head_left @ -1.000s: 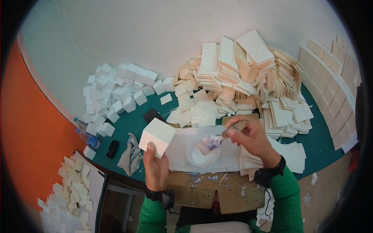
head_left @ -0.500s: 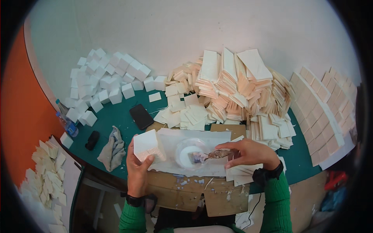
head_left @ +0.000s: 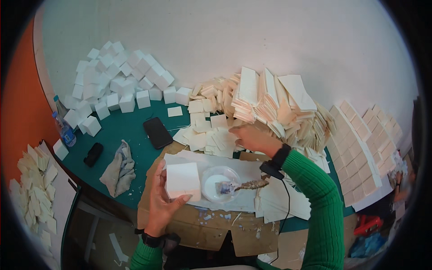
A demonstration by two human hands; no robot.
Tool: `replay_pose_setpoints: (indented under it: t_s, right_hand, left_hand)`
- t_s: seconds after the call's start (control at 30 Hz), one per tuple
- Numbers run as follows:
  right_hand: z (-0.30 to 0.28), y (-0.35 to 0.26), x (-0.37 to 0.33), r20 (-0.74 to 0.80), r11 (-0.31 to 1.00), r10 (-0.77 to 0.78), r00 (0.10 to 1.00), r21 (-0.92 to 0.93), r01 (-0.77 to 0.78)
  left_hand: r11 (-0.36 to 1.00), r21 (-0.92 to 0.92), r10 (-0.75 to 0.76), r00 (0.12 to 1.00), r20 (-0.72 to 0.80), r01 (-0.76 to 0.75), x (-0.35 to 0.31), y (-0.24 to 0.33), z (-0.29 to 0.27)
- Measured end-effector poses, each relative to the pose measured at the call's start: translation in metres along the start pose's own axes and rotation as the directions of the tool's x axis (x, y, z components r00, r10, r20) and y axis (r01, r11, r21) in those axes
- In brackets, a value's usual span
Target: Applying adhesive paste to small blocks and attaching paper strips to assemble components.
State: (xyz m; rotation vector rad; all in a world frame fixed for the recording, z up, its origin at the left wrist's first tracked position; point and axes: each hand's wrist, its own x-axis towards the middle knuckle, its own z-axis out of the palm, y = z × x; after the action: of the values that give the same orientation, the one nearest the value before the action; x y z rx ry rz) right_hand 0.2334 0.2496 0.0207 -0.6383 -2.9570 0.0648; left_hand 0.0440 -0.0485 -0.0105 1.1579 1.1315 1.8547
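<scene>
My left hand (head_left: 161,211) grips a white cube-shaped block (head_left: 182,176), thumb along its lower edge and fingers on its left side. My right hand (head_left: 255,138) reaches over the loose cream square sheets (head_left: 204,135), index finger and thumb apart at the edge of that pile; I cannot tell whether they touch a sheet. Between my arms a clear round dish (head_left: 208,185) holds white paste. A brush with a crusted brown handle (head_left: 253,184) rests in it, bristles in the dish and handle pointing right. The dish stands on a pale sheet (head_left: 180,157) over brown cardboard (head_left: 189,231).
White blocks (head_left: 128,102) are heaped at the back left. Tall stacks of cream sheets (head_left: 249,90) stand behind my right hand, with tiled panels (head_left: 355,153) farther right. A black phone (head_left: 157,132), a rag (head_left: 119,171) and a bottle (head_left: 67,132) lie or stand on the left.
My right hand has left the brush, which now lies in the dish, and moved up and left to the square sheets. My left hand has lowered and turned the block slightly.
</scene>
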Motion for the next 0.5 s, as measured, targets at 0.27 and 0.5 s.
replay_pose_setpoints:
  t_s: [0.27,0.5]
  right_hand:
    - [0.03,0.027,0.063,0.181,0.993,0.111,0.977,-0.049,-0.104]
    - [0.025,0.017,0.073,0.265,0.973,0.229,0.937,-0.073,-0.217]
  left_hand:
    - [0.997,-0.066,-0.026,0.999,0.02,0.028,-0.006,0.006,-0.009]
    - [0.997,-0.068,-0.042,0.999,0.023,0.044,-0.002,0.003,-0.01]
